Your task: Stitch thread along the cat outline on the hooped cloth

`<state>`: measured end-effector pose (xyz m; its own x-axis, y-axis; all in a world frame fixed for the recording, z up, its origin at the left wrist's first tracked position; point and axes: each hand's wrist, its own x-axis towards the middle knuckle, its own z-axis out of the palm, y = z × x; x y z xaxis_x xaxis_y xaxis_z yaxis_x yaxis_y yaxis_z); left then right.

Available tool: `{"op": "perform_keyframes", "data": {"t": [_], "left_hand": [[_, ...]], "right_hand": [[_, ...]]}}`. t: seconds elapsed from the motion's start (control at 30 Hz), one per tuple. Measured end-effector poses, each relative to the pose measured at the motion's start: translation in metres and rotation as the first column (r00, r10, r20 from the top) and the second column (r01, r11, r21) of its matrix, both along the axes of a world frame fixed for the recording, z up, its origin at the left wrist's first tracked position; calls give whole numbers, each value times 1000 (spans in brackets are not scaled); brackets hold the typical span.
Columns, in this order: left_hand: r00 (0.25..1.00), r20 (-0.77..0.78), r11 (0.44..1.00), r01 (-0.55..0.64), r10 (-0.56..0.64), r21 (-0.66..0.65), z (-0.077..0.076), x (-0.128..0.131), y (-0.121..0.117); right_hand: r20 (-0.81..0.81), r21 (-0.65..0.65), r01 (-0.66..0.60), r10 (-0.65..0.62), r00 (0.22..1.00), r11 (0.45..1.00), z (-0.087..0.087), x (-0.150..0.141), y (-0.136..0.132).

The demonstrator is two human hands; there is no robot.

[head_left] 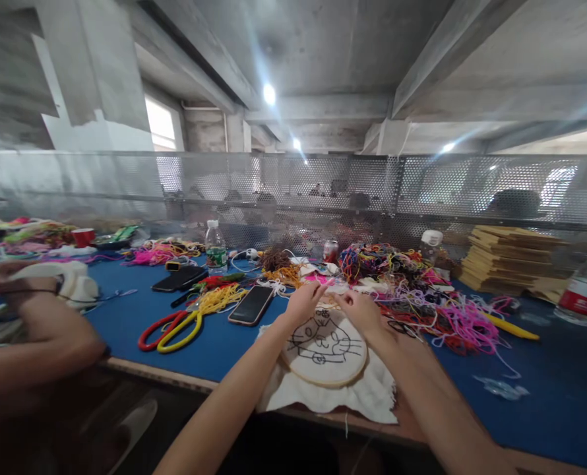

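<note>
The embroidery hoop [326, 348] lies on white cloth [367, 396] at the table's [125, 316] near edge. Both the left hand [304, 303] and right hand [361, 310] rest on its far rim, fingers pinched on something too small to tell.

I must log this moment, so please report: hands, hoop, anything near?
Left hand and right hand at far rim of embroidery hoop, grip unclear. Cat outline stitched on it. Phone, scissors, yarn pile close by.
</note>
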<state>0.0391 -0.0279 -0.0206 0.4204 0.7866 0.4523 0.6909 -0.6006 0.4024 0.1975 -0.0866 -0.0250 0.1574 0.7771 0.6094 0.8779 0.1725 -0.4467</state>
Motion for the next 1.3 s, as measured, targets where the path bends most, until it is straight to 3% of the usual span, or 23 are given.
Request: {"op": "perform_keyframes", "data": {"t": [0.17, 0.4, 0.7, 1.07, 1.2, 1.3], "left_hand": [[982, 144, 989, 134, -124, -63, -3, 0, 7], [953, 195, 955, 263, -234, -139, -5, 3, 4], [891, 433, 929, 269, -139, -256, -1, 3, 6], [891, 395, 866, 368, -225, -337, -8, 4, 5], [862, 476, 844, 380, -175, -378, -6, 4, 5], [821, 562, 791, 407, -99, -456, -2, 4, 3]], "right_hand": [[-143, 61, 97, -87, 986, 993, 6, 9, 8], [-112, 125, 15, -1, 994, 992, 5, 20, 9], [-92, 59, 47, -41, 995, 997, 6, 25, 11], [-40, 50, 16, -14, 999, 999, 5, 24, 11], [-23, 21, 42, -42, 999, 999, 4, 27, 13], [-10, -2, 58, -59, 998, 998, 4, 27, 13]]}}
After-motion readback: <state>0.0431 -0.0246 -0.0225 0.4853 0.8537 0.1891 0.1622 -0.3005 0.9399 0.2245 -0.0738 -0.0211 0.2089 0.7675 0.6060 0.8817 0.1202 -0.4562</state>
